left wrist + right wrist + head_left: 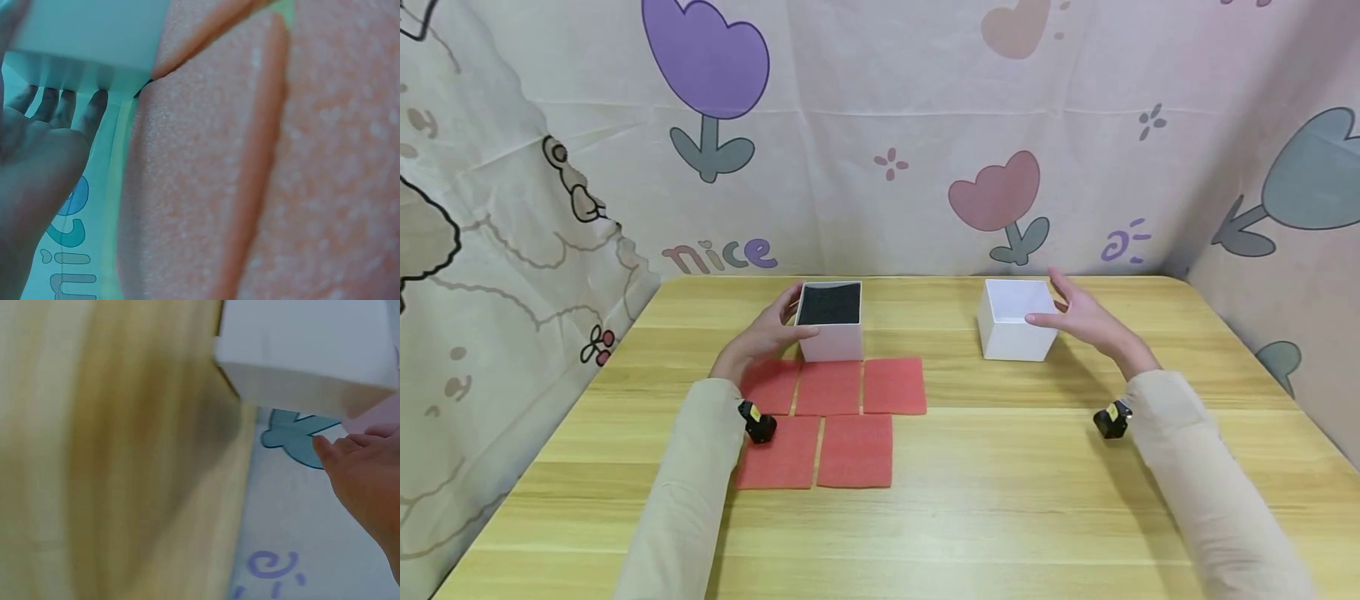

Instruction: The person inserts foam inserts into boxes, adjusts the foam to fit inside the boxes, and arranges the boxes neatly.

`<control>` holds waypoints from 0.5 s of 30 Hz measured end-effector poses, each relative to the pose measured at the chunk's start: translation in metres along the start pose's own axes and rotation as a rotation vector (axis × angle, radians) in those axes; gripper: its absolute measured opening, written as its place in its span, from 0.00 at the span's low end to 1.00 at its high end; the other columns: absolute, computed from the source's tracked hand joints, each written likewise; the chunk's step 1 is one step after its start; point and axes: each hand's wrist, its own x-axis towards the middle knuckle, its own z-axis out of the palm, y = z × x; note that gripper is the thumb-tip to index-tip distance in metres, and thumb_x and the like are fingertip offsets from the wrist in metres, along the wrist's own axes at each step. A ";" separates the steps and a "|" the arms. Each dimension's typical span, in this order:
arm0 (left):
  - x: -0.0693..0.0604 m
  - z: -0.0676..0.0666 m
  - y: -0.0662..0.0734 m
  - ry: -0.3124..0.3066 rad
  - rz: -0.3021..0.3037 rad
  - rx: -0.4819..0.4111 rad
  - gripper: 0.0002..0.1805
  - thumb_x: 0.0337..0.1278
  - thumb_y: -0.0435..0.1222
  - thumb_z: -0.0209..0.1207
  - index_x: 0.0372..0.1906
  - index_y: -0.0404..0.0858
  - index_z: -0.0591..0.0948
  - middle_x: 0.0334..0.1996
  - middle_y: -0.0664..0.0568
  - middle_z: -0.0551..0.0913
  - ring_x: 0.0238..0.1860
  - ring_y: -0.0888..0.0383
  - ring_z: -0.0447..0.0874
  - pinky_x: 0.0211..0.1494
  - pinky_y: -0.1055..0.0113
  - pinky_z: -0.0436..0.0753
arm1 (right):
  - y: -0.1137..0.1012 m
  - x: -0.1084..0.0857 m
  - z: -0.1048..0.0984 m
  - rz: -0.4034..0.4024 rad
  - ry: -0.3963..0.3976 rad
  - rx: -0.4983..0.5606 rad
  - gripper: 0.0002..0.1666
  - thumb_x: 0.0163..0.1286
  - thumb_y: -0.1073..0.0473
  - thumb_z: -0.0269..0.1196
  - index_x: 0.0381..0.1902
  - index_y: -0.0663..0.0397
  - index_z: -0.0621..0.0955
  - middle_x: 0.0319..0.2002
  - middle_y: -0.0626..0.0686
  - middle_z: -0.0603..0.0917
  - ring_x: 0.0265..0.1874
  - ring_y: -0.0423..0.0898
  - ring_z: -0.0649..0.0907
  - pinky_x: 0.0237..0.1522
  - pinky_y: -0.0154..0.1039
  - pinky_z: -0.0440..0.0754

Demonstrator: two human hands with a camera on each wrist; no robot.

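Note:
A white open-topped box (832, 343) holding a dark, black piece stands at the back left of the table. My left hand (767, 332) is at its left side, thumb by the front face. In the left wrist view, fairly straight fingertips (95, 109) meet the box's side (87, 31). Another white box (1017, 337) stands to the right, its inside showing white. Beside it is my right hand (1090, 321), spread, with the thumb across the near right rim. The right wrist view shows the fingers (328, 450) apart from that box (306, 344).
Several flat red squares (855, 450) lie in two rows in front of the left box, partly under the left forearm. The wooden table (970, 517) meets a patterned cloth (865, 225) behind. Small black cameras (1112, 419) sit at both wrists.

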 end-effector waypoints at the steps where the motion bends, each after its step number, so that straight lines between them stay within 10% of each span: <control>1: 0.000 0.000 0.000 -0.002 0.000 0.007 0.52 0.58 0.36 0.63 0.78 0.43 0.41 0.77 0.46 0.43 0.75 0.46 0.39 0.73 0.49 0.50 | 0.003 -0.001 0.002 -0.004 0.005 0.018 0.60 0.66 0.57 0.65 0.75 0.61 0.35 0.75 0.62 0.35 0.72 0.66 0.48 0.69 0.56 0.50; 15: 0.000 -0.003 0.007 -0.037 -0.012 0.092 0.54 0.57 0.35 0.65 0.78 0.42 0.40 0.76 0.44 0.42 0.75 0.44 0.39 0.72 0.46 0.51 | 0.015 0.002 0.020 0.010 0.085 0.136 0.60 0.64 0.58 0.66 0.75 0.64 0.35 0.75 0.65 0.43 0.72 0.57 0.51 0.71 0.51 0.49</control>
